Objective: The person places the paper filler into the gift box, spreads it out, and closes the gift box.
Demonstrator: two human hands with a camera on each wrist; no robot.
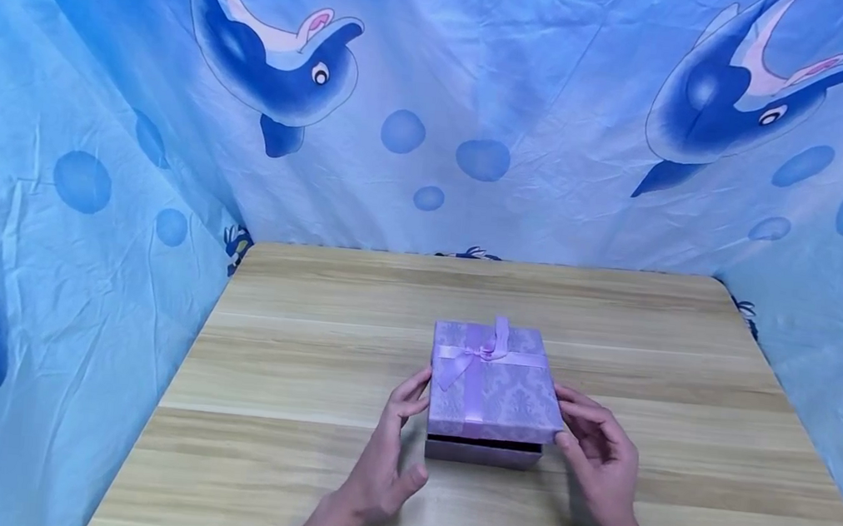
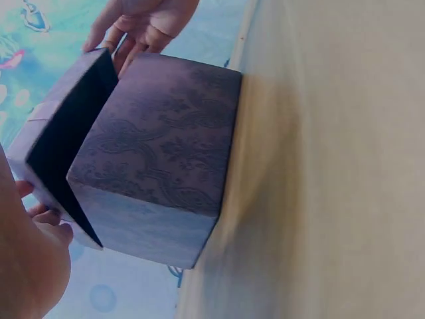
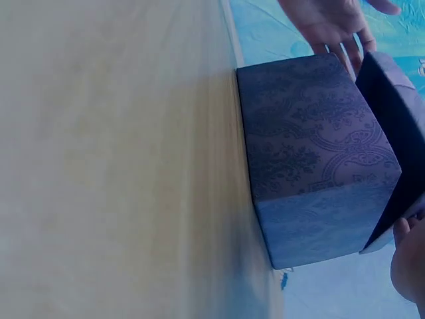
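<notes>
A square lavender lid [image 1: 515, 396] with a damask pattern and a ribbon bow [image 1: 484, 355] sits raised and tilted over its matching box [image 1: 483, 454]. A dark gap runs between the lid and the box [image 2: 159, 133] in both wrist views. My right hand [image 1: 603, 463] pinches the lid's right edge near the front corner, thumb in front. At the lid's left side my left hand [image 1: 382, 452] touches with extended fingers, its thumb held apart. The box [image 3: 319, 139] stands on the table. What lies inside is hidden.
The wood-grain table [image 1: 293, 352] reaches well beyond the box on both sides. A blue cloth [image 1: 438, 72] printed with dolphins and bubbles hangs behind it and along the left and right.
</notes>
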